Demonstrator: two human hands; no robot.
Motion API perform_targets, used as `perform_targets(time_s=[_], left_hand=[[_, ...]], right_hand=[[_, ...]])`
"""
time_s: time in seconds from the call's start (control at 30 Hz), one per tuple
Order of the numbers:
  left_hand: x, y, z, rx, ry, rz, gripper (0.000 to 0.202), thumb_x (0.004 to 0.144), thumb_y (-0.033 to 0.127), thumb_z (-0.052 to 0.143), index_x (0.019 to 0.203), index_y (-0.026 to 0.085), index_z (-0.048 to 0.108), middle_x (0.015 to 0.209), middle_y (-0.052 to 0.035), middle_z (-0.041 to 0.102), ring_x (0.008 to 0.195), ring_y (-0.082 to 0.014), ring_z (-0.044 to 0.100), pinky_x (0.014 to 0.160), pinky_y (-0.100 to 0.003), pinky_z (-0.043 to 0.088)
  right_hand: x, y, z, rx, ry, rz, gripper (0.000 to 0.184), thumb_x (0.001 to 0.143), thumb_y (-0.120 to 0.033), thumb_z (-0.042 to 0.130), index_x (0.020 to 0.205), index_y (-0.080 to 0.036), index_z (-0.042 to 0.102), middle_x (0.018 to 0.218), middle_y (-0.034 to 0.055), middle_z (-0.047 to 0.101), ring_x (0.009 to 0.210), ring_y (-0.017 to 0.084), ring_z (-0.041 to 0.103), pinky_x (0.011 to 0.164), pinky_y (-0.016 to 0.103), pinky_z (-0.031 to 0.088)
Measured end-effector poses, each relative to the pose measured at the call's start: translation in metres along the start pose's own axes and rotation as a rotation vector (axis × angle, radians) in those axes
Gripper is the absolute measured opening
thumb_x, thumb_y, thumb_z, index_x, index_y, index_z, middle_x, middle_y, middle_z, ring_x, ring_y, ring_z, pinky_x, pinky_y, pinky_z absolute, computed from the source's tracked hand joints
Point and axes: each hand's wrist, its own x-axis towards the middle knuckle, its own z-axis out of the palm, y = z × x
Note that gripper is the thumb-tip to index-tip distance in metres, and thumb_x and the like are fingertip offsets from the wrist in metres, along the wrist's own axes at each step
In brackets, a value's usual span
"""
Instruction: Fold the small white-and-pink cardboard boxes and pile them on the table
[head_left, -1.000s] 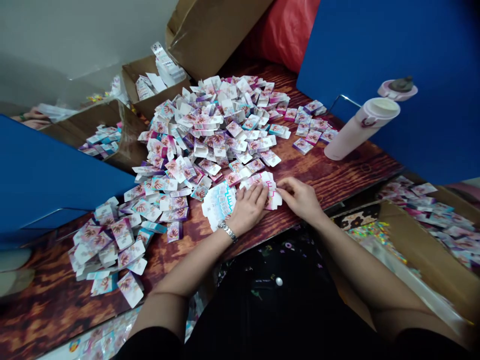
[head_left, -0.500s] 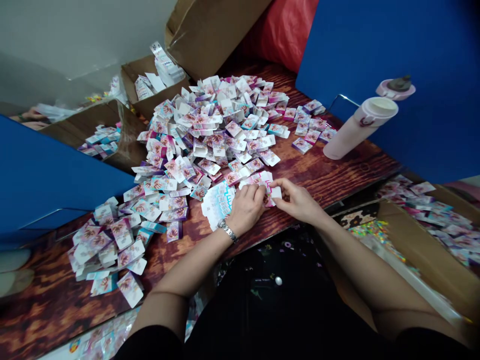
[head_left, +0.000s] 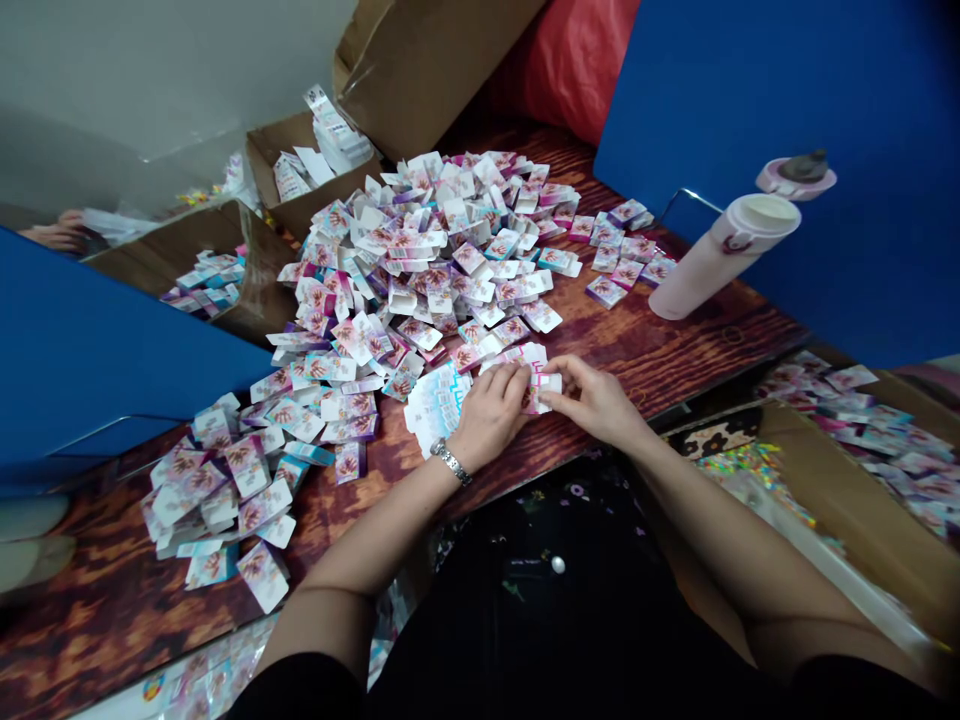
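Your pink-and-white carton (head_left: 551,382) is near the front edge of the surface (head_left: 600,340), its pale end clamped between the thumb and fingers of your right hand (head_left: 598,402). Your left hand (head_left: 489,415) lies beside it, fingers together; from above you can't tell whether they grip anything. Blue-printed flat cartons (head_left: 433,405) fan out left of that hand; beyond spreads a heap of small boxes (head_left: 431,278).

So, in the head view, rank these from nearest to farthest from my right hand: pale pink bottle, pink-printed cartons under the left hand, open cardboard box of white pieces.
1. Pink-printed cartons: nearest, just left of the right hand.
2. Pale pink bottle: ahead and to the right.
3. Open cardboard box: farthest, back left, behind the carton pile.
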Motion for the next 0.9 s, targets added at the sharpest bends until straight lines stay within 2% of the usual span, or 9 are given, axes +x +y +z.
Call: perform_targets(time_s=[0.13,0.23,0.37,0.47,0.57,0.63,0.7,0.8,0.9], left_hand=[[0.001,-0.003,0.0,0.008,0.025,0.011,0.051,0.089,0.028,0.06,0.133,0.008,0.043,0.133,-0.0184,0.052,0.124,-0.0293,0.048,0.106,-0.042,0.042],[0.001,-0.002,-0.001,0.032,0.044,-0.004,0.051,0.088,0.029,0.062,0.132,0.009,0.045,0.132,-0.0186,0.054,0.124,-0.0302,0.05,0.105,-0.044,0.043],[0.0,0.003,0.001,0.039,0.076,-0.021,0.041,0.088,0.03,0.062,0.124,0.011,0.051,0.116,-0.0153,0.063,0.109,-0.0281,0.059,0.091,-0.04,0.051],[-0.001,0.006,0.004,0.014,0.085,-0.036,0.031,0.089,0.028,0.06,0.116,0.013,0.054,0.104,-0.0116,0.066,0.098,-0.0266,0.063,0.084,-0.039,0.052],[-0.002,0.007,0.004,-0.11,0.111,-0.119,0.043,0.089,0.032,0.061,0.126,0.015,0.047,0.109,-0.0107,0.066,0.097,-0.0236,0.065,0.083,-0.035,0.052],[-0.002,0.007,0.003,-0.215,0.133,-0.182,0.054,0.089,0.033,0.062,0.134,0.018,0.037,0.115,-0.0097,0.064,0.096,-0.0207,0.065,0.083,-0.032,0.052],[-0.001,0.007,0.0,-0.287,0.151,-0.202,0.058,0.089,0.032,0.062,0.137,0.02,0.033,0.122,-0.0094,0.061,0.098,-0.0192,0.065,0.083,-0.03,0.051],[0.0,0.007,-0.002,-0.324,0.153,-0.174,0.051,0.089,0.031,0.061,0.134,0.02,0.037,0.125,-0.0105,0.059,0.104,-0.0201,0.063,0.087,-0.031,0.05],[-0.001,0.006,0.0,-0.305,0.131,-0.142,0.039,0.09,0.03,0.059,0.125,0.02,0.044,0.116,-0.0094,0.062,0.104,-0.0213,0.063,0.087,-0.033,0.05]], right_hand=[[0.0,-0.003,0.0,-0.126,0.043,-0.06,0.028,0.084,-0.033,0.067,0.107,-0.021,0.057,0.078,-0.001,0.062,0.064,0.014,0.057,0.064,0.026,0.044],[0.0,-0.002,0.001,-0.202,0.093,-0.105,0.028,0.085,-0.034,0.066,0.108,-0.02,0.057,0.09,0.0032,0.062,0.079,0.019,0.06,0.073,0.03,0.047],[0.001,-0.003,-0.001,-0.249,0.129,-0.195,0.031,0.085,-0.036,0.067,0.111,-0.021,0.058,0.115,0.0093,0.057,0.111,0.026,0.054,0.095,0.039,0.044],[0.001,-0.009,-0.002,-0.236,0.131,-0.224,0.035,0.082,-0.035,0.07,0.111,-0.021,0.058,0.123,0.0105,0.053,0.119,0.028,0.05,0.1,0.044,0.043],[-0.002,-0.015,0.001,-0.187,0.29,-0.271,0.031,0.083,-0.033,0.069,0.11,-0.02,0.058,0.121,0.0116,0.056,0.115,0.026,0.054,0.096,0.042,0.046],[-0.007,-0.017,0.005,-0.196,0.435,-0.353,0.023,0.085,-0.03,0.067,0.105,-0.019,0.06,0.12,0.0125,0.057,0.112,0.025,0.056,0.094,0.041,0.048],[-0.012,-0.017,0.01,-0.264,0.505,-0.443,0.016,0.086,-0.026,0.066,0.101,-0.02,0.064,0.123,0.0133,0.057,0.111,0.025,0.057,0.094,0.041,0.049],[-0.017,-0.015,0.016,-0.31,0.458,-0.506,0.014,0.088,-0.021,0.062,0.101,-0.021,0.068,0.13,0.0133,0.055,0.114,0.027,0.055,0.095,0.043,0.048],[-0.018,-0.015,0.018,-0.166,0.334,-0.452,0.016,0.091,-0.023,0.057,0.103,-0.021,0.068,0.123,0.0115,0.061,0.111,0.025,0.058,0.095,0.042,0.049]])
